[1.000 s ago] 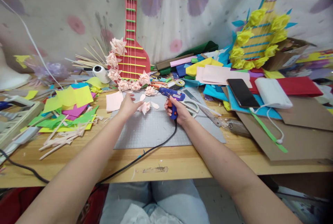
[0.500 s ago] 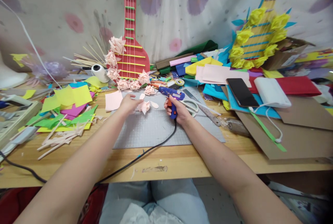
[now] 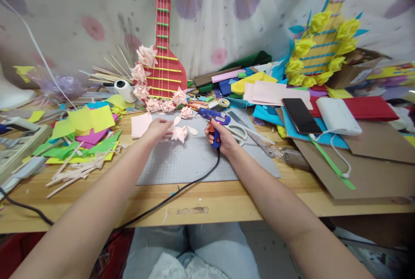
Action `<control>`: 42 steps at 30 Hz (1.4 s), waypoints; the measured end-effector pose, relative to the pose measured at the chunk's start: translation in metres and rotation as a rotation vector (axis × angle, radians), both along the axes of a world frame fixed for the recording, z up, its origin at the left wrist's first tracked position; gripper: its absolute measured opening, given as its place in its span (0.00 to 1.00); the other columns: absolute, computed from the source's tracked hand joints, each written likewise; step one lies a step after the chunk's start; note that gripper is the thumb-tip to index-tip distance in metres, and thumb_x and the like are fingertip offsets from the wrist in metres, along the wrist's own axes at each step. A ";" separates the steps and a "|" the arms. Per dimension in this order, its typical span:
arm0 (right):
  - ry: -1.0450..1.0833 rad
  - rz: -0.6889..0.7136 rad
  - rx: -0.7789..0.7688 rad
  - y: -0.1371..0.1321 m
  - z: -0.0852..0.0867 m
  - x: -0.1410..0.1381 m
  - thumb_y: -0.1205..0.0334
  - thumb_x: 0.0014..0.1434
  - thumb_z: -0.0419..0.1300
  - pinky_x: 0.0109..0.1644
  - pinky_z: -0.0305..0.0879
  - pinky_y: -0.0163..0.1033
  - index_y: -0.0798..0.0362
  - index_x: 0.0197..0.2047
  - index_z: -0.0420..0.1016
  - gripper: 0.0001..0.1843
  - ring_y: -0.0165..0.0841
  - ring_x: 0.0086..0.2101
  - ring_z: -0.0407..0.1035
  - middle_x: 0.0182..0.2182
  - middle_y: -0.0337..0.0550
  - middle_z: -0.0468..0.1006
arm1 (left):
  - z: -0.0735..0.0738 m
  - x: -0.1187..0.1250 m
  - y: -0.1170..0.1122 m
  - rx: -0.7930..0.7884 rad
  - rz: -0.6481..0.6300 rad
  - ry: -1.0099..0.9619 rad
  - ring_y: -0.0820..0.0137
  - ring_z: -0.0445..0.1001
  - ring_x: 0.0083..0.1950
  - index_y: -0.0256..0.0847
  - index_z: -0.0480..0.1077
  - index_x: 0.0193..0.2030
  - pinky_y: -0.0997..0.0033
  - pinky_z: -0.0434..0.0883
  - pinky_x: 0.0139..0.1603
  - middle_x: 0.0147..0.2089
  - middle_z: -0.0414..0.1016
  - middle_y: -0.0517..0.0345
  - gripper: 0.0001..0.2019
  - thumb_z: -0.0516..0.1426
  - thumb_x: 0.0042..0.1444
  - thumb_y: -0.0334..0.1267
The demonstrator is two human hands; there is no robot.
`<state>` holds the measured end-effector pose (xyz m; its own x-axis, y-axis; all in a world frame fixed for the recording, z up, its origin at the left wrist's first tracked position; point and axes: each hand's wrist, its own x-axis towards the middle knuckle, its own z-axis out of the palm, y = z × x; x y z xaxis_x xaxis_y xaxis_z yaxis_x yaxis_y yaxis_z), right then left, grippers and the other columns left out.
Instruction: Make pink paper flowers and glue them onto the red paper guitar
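My right hand (image 3: 223,141) is wrapped round the handle of a blue glue gun (image 3: 214,120) that stands on the grey cutting mat (image 3: 194,162), its nozzle pointing left and its black cord (image 3: 181,190) trailing toward me. My left hand (image 3: 158,130) rests on the mat with its fingertips pinched on a pale pink paper flower (image 3: 180,133). Loose pink petals (image 3: 192,130) lie beside the flower. A pink paper square (image 3: 141,125) sits just left of my left hand.
A red cardboard guitar (image 3: 164,67) edged with pink flowers leans on the wall behind. Scissors (image 3: 238,131), a metal ruler (image 3: 256,135), a black phone (image 3: 301,115) and a white power bank (image 3: 338,115) lie to the right. Coloured paper scraps (image 3: 84,132) cover the left.
My left hand's fingers were spread above the mat; they have lowered and closed onto the pink flower. My right hand and the glue gun have stayed put.
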<state>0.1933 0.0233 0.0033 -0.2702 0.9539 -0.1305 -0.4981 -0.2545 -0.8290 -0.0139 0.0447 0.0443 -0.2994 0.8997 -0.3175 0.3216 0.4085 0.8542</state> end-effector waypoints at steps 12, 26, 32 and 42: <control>-0.089 -0.042 0.095 0.001 -0.005 -0.004 0.45 0.42 0.67 0.17 0.53 0.29 0.53 0.29 0.72 0.20 0.19 0.17 0.54 0.28 0.38 0.75 | -0.017 -0.042 -0.013 0.146 -0.150 0.464 0.64 0.72 0.35 0.44 0.67 0.17 0.72 0.65 0.36 0.24 0.71 0.59 0.14 0.67 0.22 0.29; -0.206 0.019 0.152 -0.002 -0.009 -0.004 0.46 0.46 0.64 0.17 0.53 0.29 0.54 0.29 0.73 0.18 0.19 0.16 0.55 0.28 0.39 0.76 | -0.010 -0.056 -0.006 0.228 -0.074 0.347 0.73 0.60 0.22 0.41 0.64 0.17 0.74 0.55 0.25 0.17 0.60 0.64 0.10 0.62 0.38 0.39; -0.230 0.058 0.147 -0.006 -0.005 -0.005 0.46 0.46 0.64 0.15 0.51 0.29 0.55 0.28 0.73 0.18 0.20 0.15 0.54 0.26 0.40 0.76 | 0.042 -0.015 0.000 0.490 -0.164 0.207 0.74 0.62 0.27 0.38 0.68 0.22 0.75 0.60 0.29 0.22 0.65 0.61 0.10 0.59 0.44 0.42; -0.328 0.035 0.158 -0.006 -0.005 -0.006 0.49 0.44 0.63 0.13 0.51 0.30 0.55 0.25 0.72 0.16 0.21 0.14 0.55 0.24 0.42 0.76 | 0.060 0.109 -0.004 0.574 -0.954 0.509 0.67 0.72 0.37 0.41 0.75 0.27 0.70 0.65 0.40 0.33 0.76 0.56 0.03 0.59 0.43 0.32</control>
<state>0.1869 0.0175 -0.0013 -0.2716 0.9601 -0.0671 -0.1925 -0.1225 -0.9736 0.0946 0.0411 0.1047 0.5828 0.7970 0.1585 0.6355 -0.5686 0.5224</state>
